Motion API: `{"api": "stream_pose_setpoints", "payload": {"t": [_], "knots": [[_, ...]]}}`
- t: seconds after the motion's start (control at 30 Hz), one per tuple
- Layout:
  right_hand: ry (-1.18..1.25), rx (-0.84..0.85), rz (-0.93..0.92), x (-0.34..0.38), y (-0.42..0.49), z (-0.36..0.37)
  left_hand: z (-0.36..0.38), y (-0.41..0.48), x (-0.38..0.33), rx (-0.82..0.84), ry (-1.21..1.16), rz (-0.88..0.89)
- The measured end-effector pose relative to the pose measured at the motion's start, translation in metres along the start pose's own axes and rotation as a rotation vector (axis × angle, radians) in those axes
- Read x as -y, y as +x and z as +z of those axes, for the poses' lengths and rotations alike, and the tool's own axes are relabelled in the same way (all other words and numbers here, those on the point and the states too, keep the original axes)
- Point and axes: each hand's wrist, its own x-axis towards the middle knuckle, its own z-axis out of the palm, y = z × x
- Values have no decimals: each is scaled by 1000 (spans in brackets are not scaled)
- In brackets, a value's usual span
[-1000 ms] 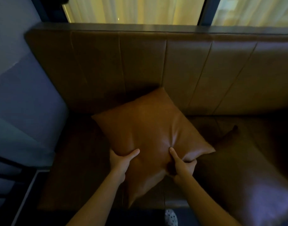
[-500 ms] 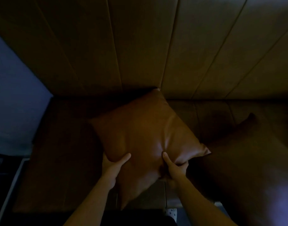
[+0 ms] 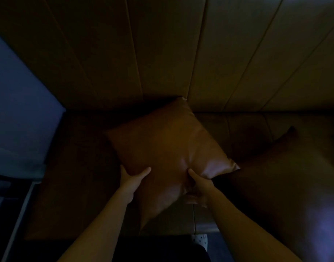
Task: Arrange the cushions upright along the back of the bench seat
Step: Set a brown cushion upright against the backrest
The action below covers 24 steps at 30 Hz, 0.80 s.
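Gripping a tan leather cushion (image 3: 168, 148) with both hands, near the middle of the scene. Left hand (image 3: 131, 181) clamped on the near left edge, thumb laid over the top face, fingers tucked out of sight beneath. Right hand (image 3: 199, 186) closed on the near right edge, thumb pressed into the leather and puckering it into creases, remaining fingers curled under. Turned like a diamond, with the far corner at or just short of the padded backrest (image 3: 162, 53); cannot tell whether touching. Right corner pointing toward a second, darker cushion (image 3: 275, 186), lying on the right of the bench seat (image 3: 77, 167) and close beside the held one; contact between them hard to judge in the dim light. Near corner hanging low over the front of the seat, between the two forearms. Pale blue wall (image 3: 16, 110) at the far left, beside the end of the bench.
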Motion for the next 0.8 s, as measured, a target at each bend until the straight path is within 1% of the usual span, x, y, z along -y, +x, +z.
{"api": "stream_pose_setpoints", "payload": {"t": [0.1,0.17,0.33,0.47,0.6,0.7,0.8], "knots": [[-34,-35,-41,2,-14,-4,0,-17,-11,-50,12,-5],[-38,-43,-73,3,-27,-9,1,-28,-19,-51,38,10],[6,-39,-160,10,-69,-24,11,-67,-40,0,76,57],[49,-45,-205,26,-109,-52,36,-104,-51,58,154,72],[47,-84,-257,45,-136,-98,78,-138,-56,139,228,76],[37,-112,-267,57,-142,-149,123,-163,-56,146,268,62],[38,-137,-254,62,-140,-207,176,-184,-45,217,332,25]]}}
